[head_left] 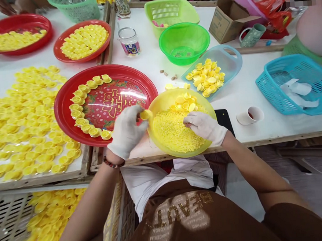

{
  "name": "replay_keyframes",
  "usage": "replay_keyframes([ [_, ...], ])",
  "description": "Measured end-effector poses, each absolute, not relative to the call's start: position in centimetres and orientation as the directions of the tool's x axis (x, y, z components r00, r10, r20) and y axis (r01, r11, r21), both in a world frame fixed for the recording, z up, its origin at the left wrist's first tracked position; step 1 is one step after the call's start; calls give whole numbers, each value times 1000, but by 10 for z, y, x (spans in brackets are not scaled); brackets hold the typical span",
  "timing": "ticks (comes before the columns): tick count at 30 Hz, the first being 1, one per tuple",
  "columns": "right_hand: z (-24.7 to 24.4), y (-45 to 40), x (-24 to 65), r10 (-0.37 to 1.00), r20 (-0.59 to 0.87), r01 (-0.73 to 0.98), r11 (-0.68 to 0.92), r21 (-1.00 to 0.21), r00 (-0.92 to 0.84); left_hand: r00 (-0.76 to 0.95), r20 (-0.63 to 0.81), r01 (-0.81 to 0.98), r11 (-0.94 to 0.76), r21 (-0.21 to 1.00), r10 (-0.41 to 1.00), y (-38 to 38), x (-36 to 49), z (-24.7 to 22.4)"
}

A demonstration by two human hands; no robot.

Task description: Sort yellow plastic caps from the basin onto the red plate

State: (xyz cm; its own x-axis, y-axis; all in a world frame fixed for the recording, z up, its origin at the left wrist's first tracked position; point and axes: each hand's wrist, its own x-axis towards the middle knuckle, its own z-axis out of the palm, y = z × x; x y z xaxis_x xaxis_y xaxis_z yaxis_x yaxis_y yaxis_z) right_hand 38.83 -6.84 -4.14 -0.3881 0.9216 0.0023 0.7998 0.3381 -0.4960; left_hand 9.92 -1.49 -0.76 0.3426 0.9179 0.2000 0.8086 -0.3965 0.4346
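Observation:
Between the thumb and fingers of my left hand (125,132), in a white glove, is a small yellow plastic cup (146,115). It sits over the gap between the red tray (147,83) and the yellow bowl (153,130). My gloved right hand (204,125) is in the bowl, fingers curled at the small yellow pellets (170,131); what they pinch is hidden. More yellow cups (184,103) lie on the pellets at the bowl's far side. A curved row of yellow cups (78,100) lines the left side of the tray, which has a printed floral pattern.
Many cups (31,118) cover the left table. A blue scoop tray (233,66) of cups, a green bowl (184,41), a glass jar (129,42), a blue basket (275,98) and a tipped paper cup (256,114) stand around. Another person's hand (4,6) shows top left.

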Motion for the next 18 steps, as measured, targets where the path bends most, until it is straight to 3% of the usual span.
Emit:
replay_keyframes([
  [2,-46,-70,389,923,-20,830,336,-445,-384,317,155,865,-352,357,936,2,78,-7],
  [5,-49,-70,386,922,-6,840,349,-415,-386,347,-40,907,-325,268,937,23,61,-22],
  [8,-48,-68,382,919,8,842,364,-398,-393,377,-223,918,-331,217,899,35,56,-43],
  [12,-44,-62,377,910,-21,858,382,-345,-414,400,-356,916,-382,124,845,39,52,-51],
  [15,-43,-57,366,905,-77,885,389,-255,-419,401,-321,913,-402,66,858,38,56,-37],
  [18,-47,-57,346,873,-140,878,441,-186,-468,436,-78,894,-421,149,897,35,79,-16],
])
